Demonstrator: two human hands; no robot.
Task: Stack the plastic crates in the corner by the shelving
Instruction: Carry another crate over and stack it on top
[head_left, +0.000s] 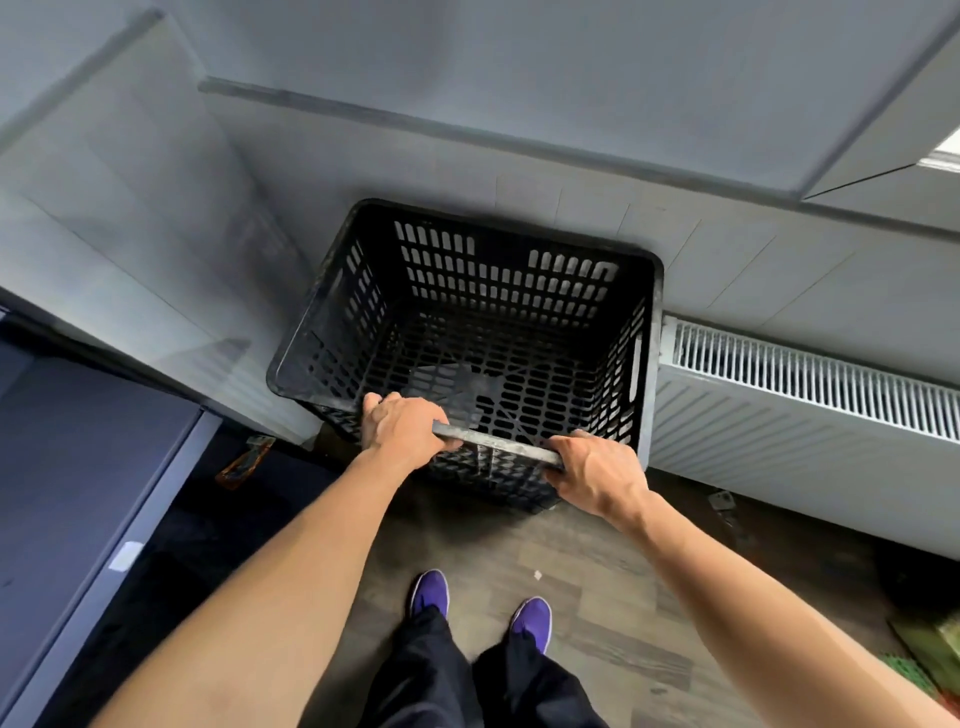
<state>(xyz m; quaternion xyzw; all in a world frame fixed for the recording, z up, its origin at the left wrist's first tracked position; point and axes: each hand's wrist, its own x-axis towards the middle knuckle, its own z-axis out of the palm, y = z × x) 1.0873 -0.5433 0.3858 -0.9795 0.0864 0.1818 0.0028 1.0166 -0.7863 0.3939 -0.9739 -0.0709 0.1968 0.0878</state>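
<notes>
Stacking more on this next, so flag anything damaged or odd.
A grey patch on the base of the black crate breaks the hole pattern: dirt, debris or damage, cannot tell. The near rim, gripped by the left hand and right hand, looks scuffed grey.

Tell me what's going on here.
A person stands over a black crate tucked into a corner, between a grey panel and a white radiator. The left hand and the right hand both grip its near rim, fingers curled over the edge. The crate looks empty. Whether another crate sits under it cannot be told from this angle.
</notes>
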